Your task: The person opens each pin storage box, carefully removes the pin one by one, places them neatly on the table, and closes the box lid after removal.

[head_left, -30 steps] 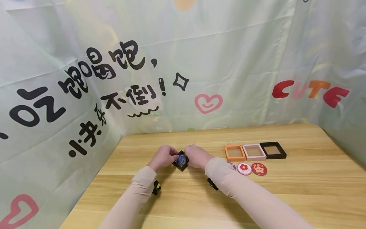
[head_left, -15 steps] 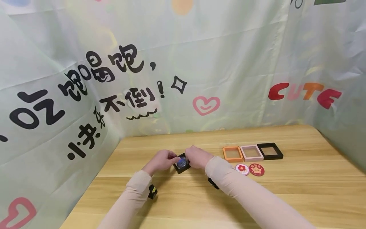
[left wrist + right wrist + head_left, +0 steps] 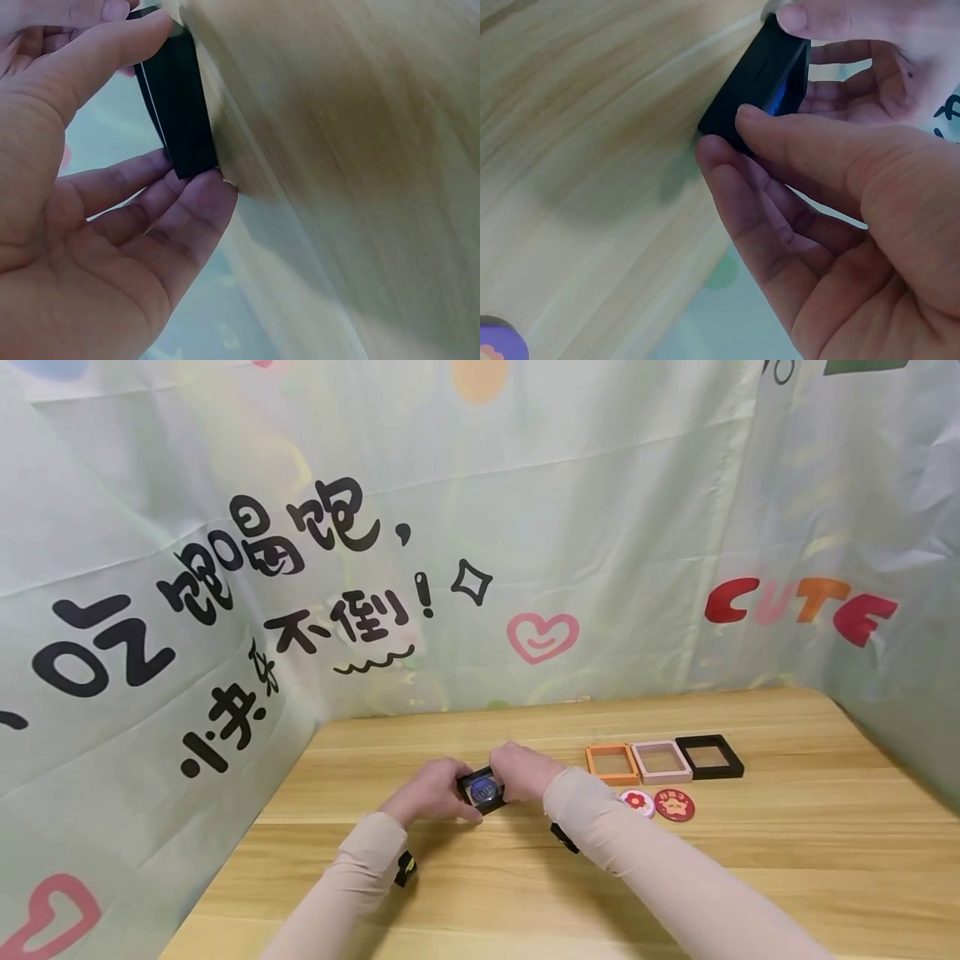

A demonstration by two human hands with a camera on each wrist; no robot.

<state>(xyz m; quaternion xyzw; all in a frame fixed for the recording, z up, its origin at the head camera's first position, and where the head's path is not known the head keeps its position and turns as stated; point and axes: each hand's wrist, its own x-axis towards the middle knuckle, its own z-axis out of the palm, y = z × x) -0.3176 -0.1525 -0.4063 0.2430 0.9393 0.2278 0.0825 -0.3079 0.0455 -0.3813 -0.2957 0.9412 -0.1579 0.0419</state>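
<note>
In the head view, both hands hold a small black square frame (image 3: 491,807) with a round blue badge (image 3: 483,789) showing inside it. The left hand (image 3: 433,790) grips its left side, thumb at the near edge. At the right side, the right hand (image 3: 525,770) pinches a corner. From the left wrist, the frame (image 3: 176,105) stands edge-on between the thumb and fingers of the left hand (image 3: 97,202). The right wrist view has the right hand (image 3: 832,195) pinching one end of the frame (image 3: 742,90), with the blue partly hidden inside.
Orange (image 3: 592,764), pink (image 3: 637,762) and black (image 3: 738,770) square frames lie in a row at the right. Before them are a flower badge (image 3: 637,802) and a red badge (image 3: 675,805). A purple badge (image 3: 499,346) shows in the right wrist view. Printed curtains surround the table (image 3: 495,893).
The held frame has turned and shifted slightly right. My left thumb has moved off the blue badge to the frame's near edge. The right hand keeps its grip.
</note>
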